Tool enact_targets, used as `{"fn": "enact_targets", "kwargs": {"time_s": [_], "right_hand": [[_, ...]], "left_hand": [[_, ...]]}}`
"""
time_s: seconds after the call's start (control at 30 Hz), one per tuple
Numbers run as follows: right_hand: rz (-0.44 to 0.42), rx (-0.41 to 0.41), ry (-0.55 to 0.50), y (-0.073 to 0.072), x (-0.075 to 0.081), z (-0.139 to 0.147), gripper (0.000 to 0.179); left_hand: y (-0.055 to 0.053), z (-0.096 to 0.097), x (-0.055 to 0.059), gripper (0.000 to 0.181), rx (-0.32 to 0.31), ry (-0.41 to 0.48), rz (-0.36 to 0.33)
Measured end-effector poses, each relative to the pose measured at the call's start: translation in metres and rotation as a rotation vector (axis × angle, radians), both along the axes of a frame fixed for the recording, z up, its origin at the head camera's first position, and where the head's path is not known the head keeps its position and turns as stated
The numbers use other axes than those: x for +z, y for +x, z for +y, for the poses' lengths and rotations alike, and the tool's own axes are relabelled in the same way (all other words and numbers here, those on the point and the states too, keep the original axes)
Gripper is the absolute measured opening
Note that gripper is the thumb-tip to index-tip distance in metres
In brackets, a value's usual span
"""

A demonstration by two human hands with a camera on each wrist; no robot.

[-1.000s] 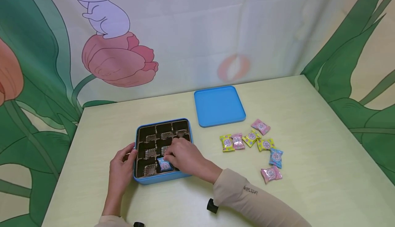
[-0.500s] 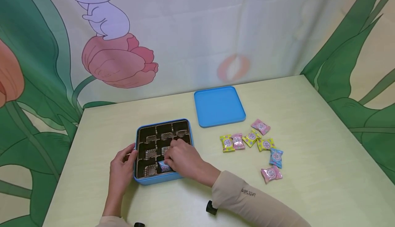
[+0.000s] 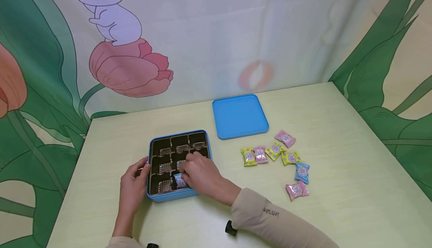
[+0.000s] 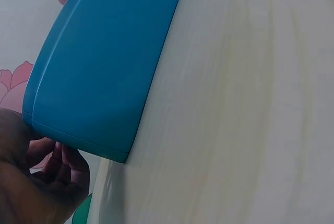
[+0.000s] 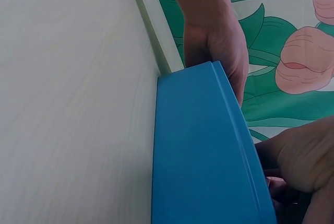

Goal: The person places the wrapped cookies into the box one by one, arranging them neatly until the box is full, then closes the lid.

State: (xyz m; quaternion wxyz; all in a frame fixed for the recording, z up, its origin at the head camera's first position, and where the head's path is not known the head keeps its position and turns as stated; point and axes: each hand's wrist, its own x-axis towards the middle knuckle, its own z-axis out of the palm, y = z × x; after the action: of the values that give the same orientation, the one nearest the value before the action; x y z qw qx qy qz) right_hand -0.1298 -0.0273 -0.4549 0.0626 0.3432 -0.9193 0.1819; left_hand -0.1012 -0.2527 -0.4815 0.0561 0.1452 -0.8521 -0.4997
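A blue box with a dark divided insert sits on the table. My left hand holds its left side, thumb at the rim; in the left wrist view the fingers curl beside the box's corner. My right hand reaches in over the front right part and pinches a blue wrapped candy in the front middle compartment. That hand hides the front right compartment and part of the one behind it. In the right wrist view the box wall covers the candy.
A blue lid lies behind the box to the right. Several wrapped candies are spread right of the box: a yellow candy, a pink candy and a blue candy among them. A printed curtain hangs behind the table.
My right hand has lowered slightly, and the blue candy sits deeper in the front middle compartment, its angle shifting a little. My left hand stays at the box's side.
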Motion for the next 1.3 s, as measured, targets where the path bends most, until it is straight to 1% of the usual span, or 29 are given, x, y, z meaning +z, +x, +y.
{"fn": "enact_targets", "kwargs": {"time_s": [0.13,0.47,0.67,0.93,1.07,1.3], "right_hand": [[0.019,-0.013,0.001,0.001,-0.001,0.0,0.007],[0.061,-0.033,0.003,0.005,-0.004,0.001,0.009],[0.083,-0.041,-0.038,0.006,-0.004,0.002,0.01],[0.053,-0.067,-0.132,0.008,-0.002,0.007,0.01],[0.013,-0.084,-0.189,0.007,0.001,0.011,0.01],[-0.051,-0.097,-0.277,0.003,0.011,0.027,0.01]], "left_hand": [[0.0,0.001,-0.001,0.044,0.0,0.001,-0.007],[0.001,0.002,-0.002,0.043,-0.002,-0.003,0.0],[0.001,0.002,-0.003,0.044,-0.004,0.0,0.0],[0.001,0.003,-0.004,0.045,-0.002,0.015,-0.007],[0.0,0.003,-0.005,0.045,0.001,0.014,-0.012],[0.0,0.003,-0.004,0.045,0.012,0.018,-0.007]]}}
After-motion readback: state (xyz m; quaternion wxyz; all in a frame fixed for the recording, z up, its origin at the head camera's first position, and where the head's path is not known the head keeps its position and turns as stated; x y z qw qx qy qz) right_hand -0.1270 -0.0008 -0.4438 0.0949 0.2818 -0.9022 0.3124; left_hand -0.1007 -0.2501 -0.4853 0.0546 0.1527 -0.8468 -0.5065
